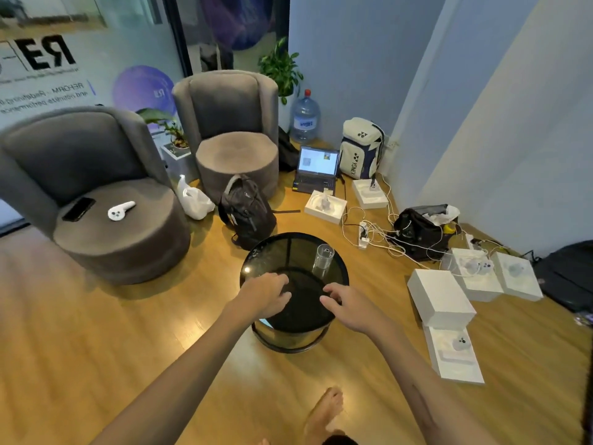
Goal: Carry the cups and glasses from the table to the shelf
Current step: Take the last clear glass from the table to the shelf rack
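Both hands (268,295) (348,305) cover part of the worktop (256,261) under them, and their fingertips blur against its dark glass, so contact cannot be told. Beyond the right hand, the glass (322,260) is too clear to show whether it holds anything. The forearms run off the bottom edge.

We see a round dark glass table (256,261) on the wooden floor (96,332); one clear glass (322,261) stands at its two o'clock.
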